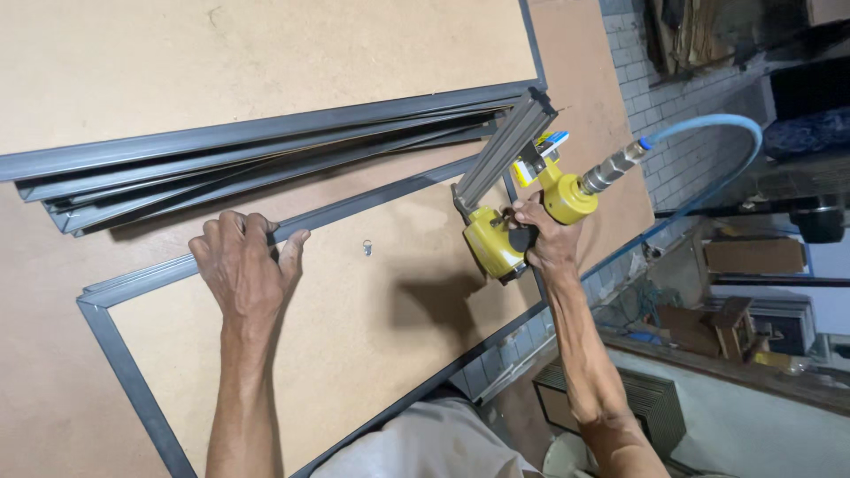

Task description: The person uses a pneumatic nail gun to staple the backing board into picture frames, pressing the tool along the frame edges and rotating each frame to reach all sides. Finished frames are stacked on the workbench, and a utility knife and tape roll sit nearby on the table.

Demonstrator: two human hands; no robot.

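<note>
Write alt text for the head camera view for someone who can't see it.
A right hand holds a yellow pneumatic nail gun at a dark frame backed with brown board, while the left hand presses the frame's edge. Loose frame strips lie beside it.

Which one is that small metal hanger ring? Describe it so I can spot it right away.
Start at the brown backing board inside the dark frame. The ring lies on it between the left hand and the yellow stapler. It is the only small shiny thing there.
</note>
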